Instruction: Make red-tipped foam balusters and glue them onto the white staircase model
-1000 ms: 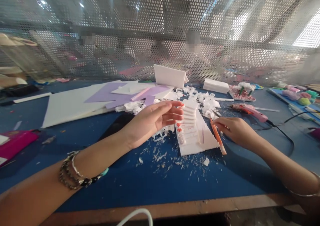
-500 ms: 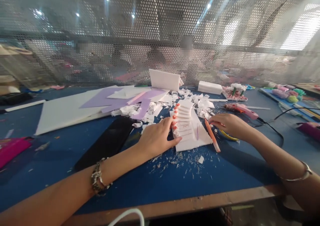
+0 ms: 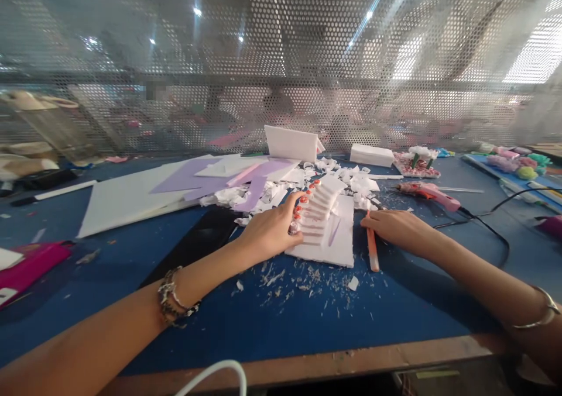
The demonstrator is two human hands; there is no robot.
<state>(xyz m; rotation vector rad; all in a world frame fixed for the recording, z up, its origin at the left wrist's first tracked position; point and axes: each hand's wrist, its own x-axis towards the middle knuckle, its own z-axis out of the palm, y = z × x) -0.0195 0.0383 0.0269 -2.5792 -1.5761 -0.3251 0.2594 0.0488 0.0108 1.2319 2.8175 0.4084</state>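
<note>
A white foam-board model [image 3: 340,238] with a small staircase and a row of orange-red beads lies on the blue table [image 3: 272,320]. My left hand [image 3: 271,231] grips its left edge, fingers curled round the bead side. My right hand [image 3: 395,229] rests palm down just right of the board, its fingers over the top of an orange craft knife [image 3: 372,251] that lies on the table. Whether the fingers grip the knife does not show.
White foam scraps litter the table around the model. White and purple sheets [image 3: 175,179] lie at the back left, a pink glue gun [image 3: 432,192] with black cord at the right, a pink item [image 3: 30,261] at the left. A perforated metal screen [image 3: 281,62] stands behind.
My left hand came down from above the model and took hold of its left edge. The board has turned clockwise. My right hand and the knife shifted slightly toward me.
</note>
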